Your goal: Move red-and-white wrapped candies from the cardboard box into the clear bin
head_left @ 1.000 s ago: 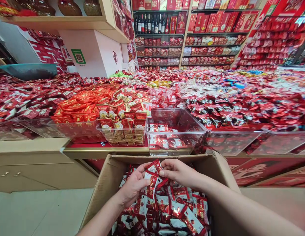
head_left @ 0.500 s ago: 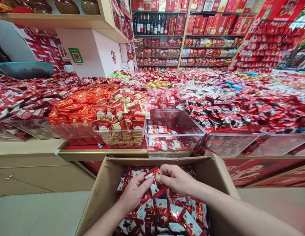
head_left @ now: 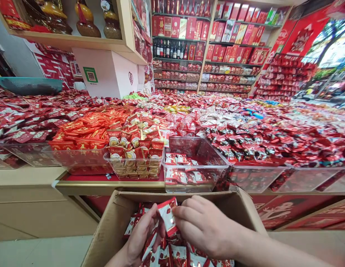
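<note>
A small red-and-white candy packet (head_left: 168, 218) is held up over an open cardboard box (head_left: 104, 226). My right hand (head_left: 200, 224) pinches the packet's right edge between closed fingers. On the other side my left hand (head_left: 143, 231) curls round, its thumb at the packet's left edge and its fingers partly hidden below. More packets (head_left: 179, 252) of the same red and white fill the box beneath both hands. Just beyond the box stands a clear plastic bin (head_left: 194, 168), with several red-and-white packets (head_left: 186, 177) stacked in its near left part.
Left of that bin, another clear bin holds durian packets (head_left: 134, 148), beside orange-red packets (head_left: 88, 129). Bins of dark red packets (head_left: 253, 144) run to the right. A teal basket (head_left: 27, 85) sits at the far left. Shelves with bottles (head_left: 171, 49) and boxes stand behind.
The packet has risen and tilted more upright between my hands. My right hand has come closer and covers its right edge. The view has tipped upward, showing more of the shelves.
</note>
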{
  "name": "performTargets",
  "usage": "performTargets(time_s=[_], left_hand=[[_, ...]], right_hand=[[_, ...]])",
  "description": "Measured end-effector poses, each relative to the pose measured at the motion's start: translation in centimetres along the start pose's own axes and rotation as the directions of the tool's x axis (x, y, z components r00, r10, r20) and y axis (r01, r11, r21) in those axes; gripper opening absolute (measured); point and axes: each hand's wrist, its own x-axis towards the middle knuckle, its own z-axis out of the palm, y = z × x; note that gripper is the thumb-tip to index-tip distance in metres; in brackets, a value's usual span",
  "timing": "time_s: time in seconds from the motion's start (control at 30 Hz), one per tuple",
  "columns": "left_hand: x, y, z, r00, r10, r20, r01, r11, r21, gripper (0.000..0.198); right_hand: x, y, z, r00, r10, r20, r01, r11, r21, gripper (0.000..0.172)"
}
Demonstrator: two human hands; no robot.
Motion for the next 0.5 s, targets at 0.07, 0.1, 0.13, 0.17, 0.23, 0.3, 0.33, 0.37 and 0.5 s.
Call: performTargets(time_s=[0.07,0.1,0.13,0.17,0.23,0.3,0.33,0.37,0.5], left_hand=[[0.0,0.2,-0.2,0.999,0.040,0.010,-0.040,0.999,0.024,0.039],[0.0,0.2,-0.3,0.998,0.065,0.015,-0.066,0.997,0.041,0.036],[0.0,0.2,-0.4,0.996,0.085,0.021,-0.086,0.995,0.055,0.035],[0.1,0.2,-0.6,0.995,0.099,0.028,-0.101,0.993,0.068,0.034],[0.3,-0.1,-0.8,0.995,0.095,0.042,-0.098,0.991,0.089,0.033],[0.7,-0.6,-1.0,0.997,0.053,0.056,-0.058,0.993,0.105,0.035],[0.9,-0.9,-1.1,0.998,0.031,0.061,-0.038,0.992,0.117,0.037],[1.2,-1.2,-1.3,0.998,0.013,0.065,-0.021,0.992,0.127,0.038],[2.0,-2.3,-2.1,0.998,0.020,0.062,-0.029,0.989,0.148,0.041]], right_hand=[[1.1,1.5,-3.0,0.991,0.089,-0.100,-0.094,0.995,-0.040,0.018],[1.8,2.6,-4.4,0.976,0.174,-0.135,-0.185,0.980,-0.077,0.018],[2.7,4.0,-5.5,0.958,0.254,-0.136,-0.271,0.954,-0.129,0.019],[3.6,5.5,-6.2,0.935,0.337,-0.108,-0.352,0.916,-0.191,0.020],[5.3,8.7,-6.5,0.881,0.472,0.035,-0.436,0.839,-0.326,0.020],[6.7,11.9,-5.4,0.838,0.495,0.230,-0.382,0.833,-0.400,0.019],[7.2,13.2,-4.4,0.810,0.491,0.320,-0.341,0.839,-0.423,0.021],[7.5,14.3,-3.4,0.780,0.488,0.391,-0.309,0.845,-0.437,0.022],[7.5,16.9,0.3,0.737,0.467,0.488,-0.261,0.863,-0.432,0.021]])
